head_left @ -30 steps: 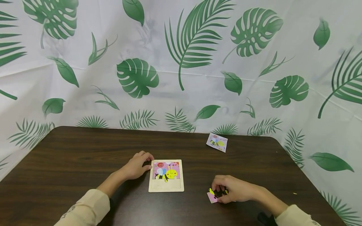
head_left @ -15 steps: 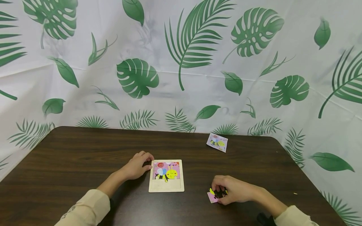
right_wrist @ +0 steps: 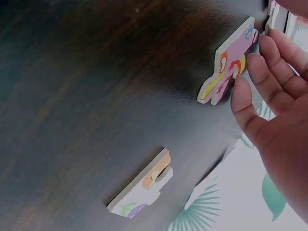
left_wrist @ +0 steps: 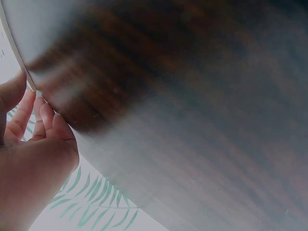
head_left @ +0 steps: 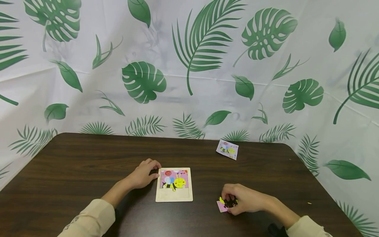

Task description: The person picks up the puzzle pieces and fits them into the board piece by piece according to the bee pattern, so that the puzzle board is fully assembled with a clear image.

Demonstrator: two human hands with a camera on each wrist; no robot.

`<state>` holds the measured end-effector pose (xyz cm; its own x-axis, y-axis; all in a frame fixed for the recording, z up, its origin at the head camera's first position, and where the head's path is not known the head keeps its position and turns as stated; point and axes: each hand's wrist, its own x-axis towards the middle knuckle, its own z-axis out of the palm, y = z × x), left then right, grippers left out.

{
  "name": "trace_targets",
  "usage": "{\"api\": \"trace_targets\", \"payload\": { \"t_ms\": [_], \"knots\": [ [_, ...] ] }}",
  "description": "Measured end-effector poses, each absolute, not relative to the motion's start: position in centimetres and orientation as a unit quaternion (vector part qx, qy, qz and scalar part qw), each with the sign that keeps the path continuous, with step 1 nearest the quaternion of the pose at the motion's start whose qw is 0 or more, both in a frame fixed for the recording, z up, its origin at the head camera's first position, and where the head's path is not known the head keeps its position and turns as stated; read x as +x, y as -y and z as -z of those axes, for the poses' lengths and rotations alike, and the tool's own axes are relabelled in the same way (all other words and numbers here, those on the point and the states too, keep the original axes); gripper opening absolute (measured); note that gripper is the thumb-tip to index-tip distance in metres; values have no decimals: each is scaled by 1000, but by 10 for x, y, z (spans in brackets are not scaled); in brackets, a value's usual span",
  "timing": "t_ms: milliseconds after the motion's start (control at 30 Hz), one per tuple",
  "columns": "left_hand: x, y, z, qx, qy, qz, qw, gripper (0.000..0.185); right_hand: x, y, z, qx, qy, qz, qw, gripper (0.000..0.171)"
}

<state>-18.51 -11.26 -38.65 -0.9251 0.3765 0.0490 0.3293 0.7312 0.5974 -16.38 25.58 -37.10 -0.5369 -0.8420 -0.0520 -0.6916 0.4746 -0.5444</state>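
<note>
Counted two sleeves [head_left: 88,217], both beige, reaching in from the near side, one left and one right. On the near right, saw one right hand [head_left: 245,198] low over the dark wooden table [head_left: 204,220], fingers curled with the thumb close opposite, leaving little opening, and pinching one puzzle piece [right_wrist: 272,18], mostly cut off at the edge of the right wrist view. Counted two more there, lying on the table: one pink piece [right_wrist: 234,49] just beside the fingertips, and one white piece [right_wrist: 137,195] with orange and purple marks, well apart. Could not count the pieces under the palm from the head view. Noted one yellow scrap [head_left: 309,203] to the right of that arm.

Left of centre, found one wooden frame [head_left: 174,199] flat on the table, bare in its near part, filled in its far part by one joined puzzle [head_left: 174,179] showing one bee. Saw one left hand [head_left: 143,174] at the frame's far left corner, thumb and forefinger bent to a small opening, holding the rim; could not tell how firmly.

Farther off, to the right, counted one picture card [head_left: 227,149], also showing one bee, lying askew near the table's far edge. Beyond, saw one white cloth [head_left: 207,102] patterned with green leaves.
</note>
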Motion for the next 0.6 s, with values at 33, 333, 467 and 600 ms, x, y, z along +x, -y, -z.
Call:
{"api": "trace_targets", "payload": {
  "t_ms": [33, 333, 467, 600],
  "knots": [
    [-185, 113, 387, 190, -930, -314, 38, 19, -164, -255, 371, -452, -844, 239, 160, 23],
    [-185, 113, 387, 193, -930, -312, 37, 19, -165, -250, 369, -447, -843, 256, 152, 22],
    [-185, 113, 387, 192, -930, -312, 37, 19, -168, -247, 369, -449, -843, 261, 137, 21],
    [-185, 113, 387, 191, -930, -313, 38, 20, -170, -243, 371, -452, -846, 255, 120, 21]
  ]
}}
